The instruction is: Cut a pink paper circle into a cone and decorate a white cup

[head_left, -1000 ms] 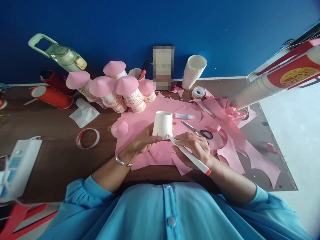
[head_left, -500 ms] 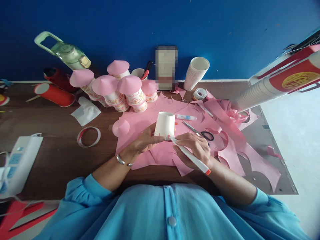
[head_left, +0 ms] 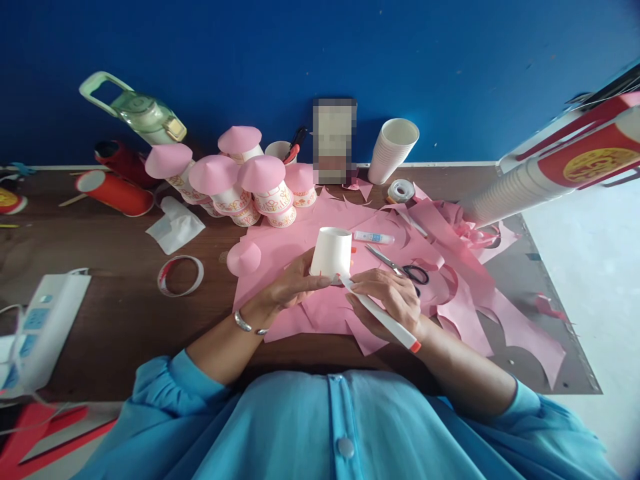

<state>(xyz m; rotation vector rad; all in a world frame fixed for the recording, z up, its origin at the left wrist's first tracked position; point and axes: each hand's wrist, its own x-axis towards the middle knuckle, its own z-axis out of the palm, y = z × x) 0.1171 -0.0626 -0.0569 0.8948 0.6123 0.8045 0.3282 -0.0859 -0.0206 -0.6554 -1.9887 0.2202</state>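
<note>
Table (head_left: pixel 120 267) below cup (head_left: pixel 333 252), wall (head_left: pixel 240 60) behind

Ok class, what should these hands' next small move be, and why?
Probably one more short red stroke along the lower edge of the white tapered paper cup: the left hand holds it, the right hand holds an orange-ended white marker angled toward that edge, and only a few red marks show there.

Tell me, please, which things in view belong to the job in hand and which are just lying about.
In the job, apparently:
white cup, in the left hand
white pen, in the right hand
cone-topped cups, pink paper and scissors, likely

Probably just lying about:
green bottle
power strip
</note>
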